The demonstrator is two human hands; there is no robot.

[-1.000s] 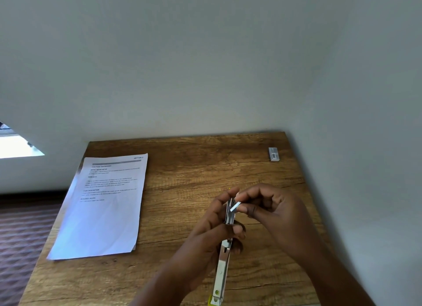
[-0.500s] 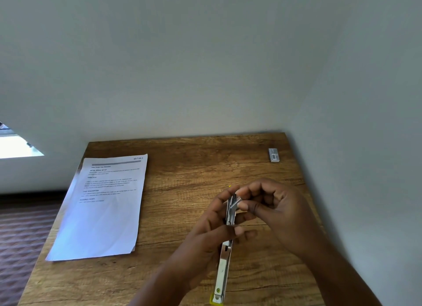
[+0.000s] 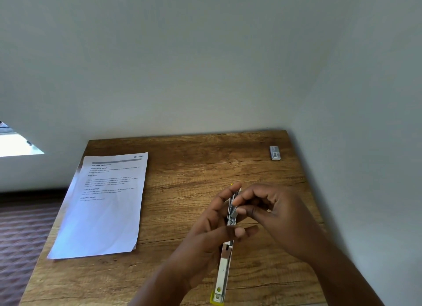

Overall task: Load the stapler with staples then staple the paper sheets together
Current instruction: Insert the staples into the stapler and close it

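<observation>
Head view: a wooden worktop (image 3: pixel 182 173) stood in a room corner, seen from above and behind the hands.
Left hand (image 3: pixel 212 228): its grip was closed around the opened stapler (image 3: pixel 225 267), thumb across the near side of the metal channel and fingers behind the far end.
Stapler: it was held above the worktop, opened out into one long line, the far end between the two hands and the near end, with a yellow part, pointing towards the camera.
Right hand (image 3: pixel 271 214): its fingers were curled, thumb and forefinger pinched together at the stapler's metal channel, just beside the left fingertips.
Staples (image 3: pixel 233 211): a short silvery piece showed at the pinch, against the channel; whether it was seated in the channel could not be told.
Paper sheets (image 3: pixel 105 203): they lay flat on the left part of the worktop, printed side up, well apart from both hands, the near left corner over the worktop's edge.
Small box (image 3: pixel 275 153): grey with a barcode, it lay near the far right corner of the worktop, next to the wall.
</observation>
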